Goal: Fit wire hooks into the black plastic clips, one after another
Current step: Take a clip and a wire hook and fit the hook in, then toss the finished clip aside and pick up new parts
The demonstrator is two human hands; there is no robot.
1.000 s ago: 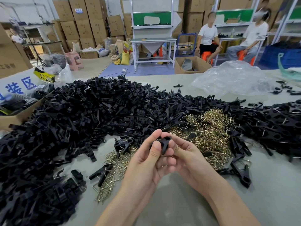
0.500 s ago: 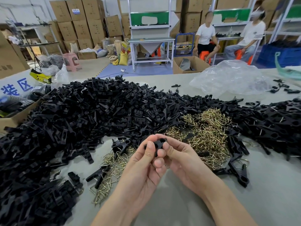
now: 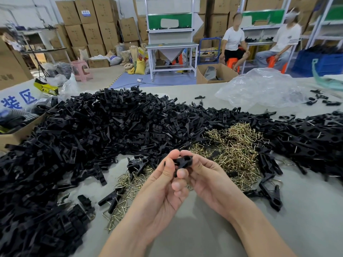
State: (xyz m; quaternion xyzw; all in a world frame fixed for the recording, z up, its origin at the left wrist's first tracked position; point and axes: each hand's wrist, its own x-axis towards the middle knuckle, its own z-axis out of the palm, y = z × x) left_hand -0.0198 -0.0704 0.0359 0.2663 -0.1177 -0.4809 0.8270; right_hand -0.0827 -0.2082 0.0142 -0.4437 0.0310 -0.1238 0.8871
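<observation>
Head view: my left hand (image 3: 163, 184) and right hand (image 3: 206, 179) both pinch one black clip (image 3: 183, 162) between fingertips, held up over the table (image 3: 306, 219) so I can see its hole for seating a hook; can't tell if a hook is in. Brass wire hooks (image 3: 235, 145) sit heaped just beyond my hands and the clip pile (image 3: 83, 136) to the left, both in easy reach.

Both hands raised together, palms facing each other. Left hand (image 3: 163, 184) fingers curled, thumb up, pinching. Right hand (image 3: 207, 175) opposite, fingertips touching left's. Bare forearms angle in from below.
</observation>
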